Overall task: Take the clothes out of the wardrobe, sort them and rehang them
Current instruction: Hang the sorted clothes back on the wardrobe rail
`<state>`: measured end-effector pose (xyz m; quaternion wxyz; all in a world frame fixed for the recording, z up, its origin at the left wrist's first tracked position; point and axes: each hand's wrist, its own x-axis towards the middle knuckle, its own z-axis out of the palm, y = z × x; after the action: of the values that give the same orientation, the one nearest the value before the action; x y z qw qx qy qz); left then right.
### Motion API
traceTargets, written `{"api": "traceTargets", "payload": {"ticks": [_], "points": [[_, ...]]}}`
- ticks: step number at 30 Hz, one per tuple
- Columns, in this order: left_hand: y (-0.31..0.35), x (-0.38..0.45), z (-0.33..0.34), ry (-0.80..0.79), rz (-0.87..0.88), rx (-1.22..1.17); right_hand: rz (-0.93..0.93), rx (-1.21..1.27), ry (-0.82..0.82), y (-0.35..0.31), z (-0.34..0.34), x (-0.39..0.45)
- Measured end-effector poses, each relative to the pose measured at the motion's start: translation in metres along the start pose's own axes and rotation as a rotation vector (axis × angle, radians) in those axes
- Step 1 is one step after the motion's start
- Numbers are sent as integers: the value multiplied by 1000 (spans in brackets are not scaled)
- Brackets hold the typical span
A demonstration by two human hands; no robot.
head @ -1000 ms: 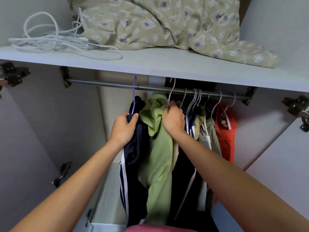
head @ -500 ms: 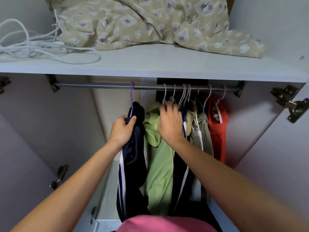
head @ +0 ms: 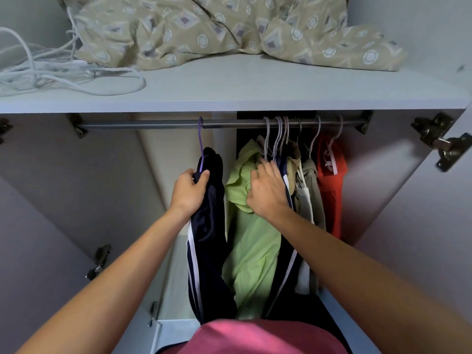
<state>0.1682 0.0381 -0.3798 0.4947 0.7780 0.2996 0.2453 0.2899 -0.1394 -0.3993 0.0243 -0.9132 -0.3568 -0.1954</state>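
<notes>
Nearest the camera was a pink garment (head: 260,337) at the bottom edge. Beyond it, the left hand (head: 187,191) gripped the top of a navy white-striped garment (head: 207,246), fingers curled round it just below its purple hanger (head: 201,146), which hooked over the wardrobe rail (head: 153,124). The right hand (head: 267,191) lay with loosely spread fingers on a green shirt (head: 251,256), holding nothing. Right of it hung another navy piece (head: 286,267), a beige garment (head: 310,190) and a red one (head: 330,190). Above, the shelf (head: 255,90) carried a patterned bedcover (head: 204,29) and, toward its left end, a white cord (head: 51,72).
</notes>
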Motion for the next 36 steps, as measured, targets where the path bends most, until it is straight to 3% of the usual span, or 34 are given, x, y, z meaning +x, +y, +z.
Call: {"api": "traceTargets", "payload": {"ticks": [4, 8, 14, 17, 27, 36], "points": [[0, -4, -1, 1, -20, 20, -4, 92, 23, -9, -5, -1], [1, -14, -10, -10, -35, 44, -41, 347, 33, -33, -22, 10], [-2, -38, -21, -35, -37, 41, 185, 1013, -327, -84, -48, 58], [-13, -50, -25, -23, -41, 73, 168, 963, -379, -101, -39, 68], [-49, -55, -54, 118, 16, 341, -9, 722, -249, -147, -7, 90], [-71, -40, -133, 184, -29, 595, -135, 685, -323, -232, -6, 119]]}}
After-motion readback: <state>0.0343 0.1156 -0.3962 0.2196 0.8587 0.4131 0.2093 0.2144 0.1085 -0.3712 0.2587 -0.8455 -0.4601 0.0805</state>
